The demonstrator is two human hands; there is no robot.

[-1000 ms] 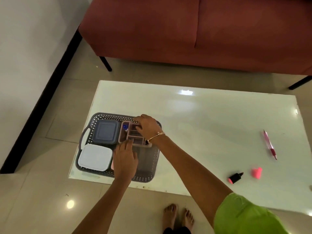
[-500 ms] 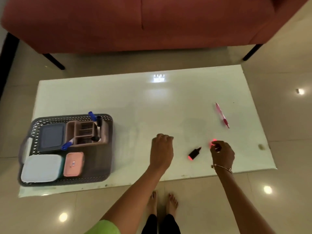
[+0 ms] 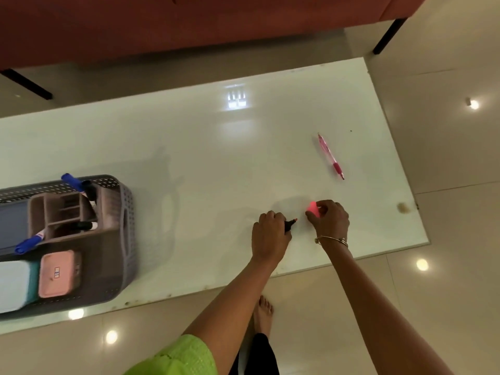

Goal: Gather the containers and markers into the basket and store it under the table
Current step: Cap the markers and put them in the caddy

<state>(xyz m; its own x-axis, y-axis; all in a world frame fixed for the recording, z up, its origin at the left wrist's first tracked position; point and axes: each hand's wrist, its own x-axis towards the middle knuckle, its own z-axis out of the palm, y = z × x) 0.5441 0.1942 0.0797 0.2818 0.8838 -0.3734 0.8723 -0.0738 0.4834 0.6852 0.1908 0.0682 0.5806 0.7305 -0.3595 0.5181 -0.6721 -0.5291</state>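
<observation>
A grey perforated basket (image 3: 123,212) stands at the table's left end. Inside it are a brown divided organiser (image 3: 65,209) with blue and black markers, a dark grey container (image 3: 12,226), a white-lidded container (image 3: 13,284) and a small pink container (image 3: 56,274). My left hand (image 3: 269,235) is shut on the black body of a pink highlighter (image 3: 290,223), low over the table near its front edge. Just to its right, my right hand (image 3: 330,219) pinches the highlighter's pink cap (image 3: 312,207). A pink pen (image 3: 331,156) lies alone farther back on the right.
The white glossy table (image 3: 216,147) runs across the view. A red sofa (image 3: 189,20) on black legs stands close behind it. Tiled floor surrounds the table, and my bare feet (image 3: 263,312) are at its front edge.
My left hand moved right and closed on the highlighter body. My right hand lifted the pink cap. The view shifted right, so the basket sits at the left edge.
</observation>
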